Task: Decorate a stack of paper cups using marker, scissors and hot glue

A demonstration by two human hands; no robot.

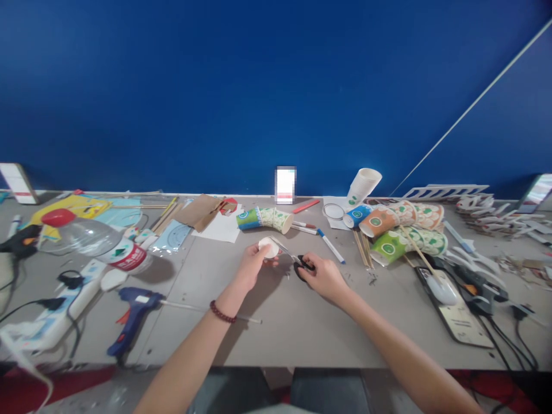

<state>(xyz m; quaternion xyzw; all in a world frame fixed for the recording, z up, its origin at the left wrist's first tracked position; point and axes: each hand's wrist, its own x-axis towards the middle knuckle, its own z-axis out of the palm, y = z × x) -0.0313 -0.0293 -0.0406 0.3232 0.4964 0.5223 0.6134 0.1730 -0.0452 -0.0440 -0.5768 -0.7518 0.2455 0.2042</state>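
Observation:
A small white disc [268, 248] is pinched in my left hand [255, 263], thumb on its face, above the middle of the table. My right hand [324, 277] has its fingers in the black handles of a pair of scissors [304, 266]. The scissor blades point up and left, toward the disc's right edge; whether they touch it cannot be made out. Just behind my hands lies a curved piece of joined paper cups [265, 219], blue, green and leaf-patterned.
On the left are a plastic bottle [101, 241], a blue glue gun [137, 316] and a power strip [64, 310]. More joined cups [401, 221], a phone [461, 316] and another glue gun [478, 287] lie right. A blue marker [331, 246] is behind my right hand.

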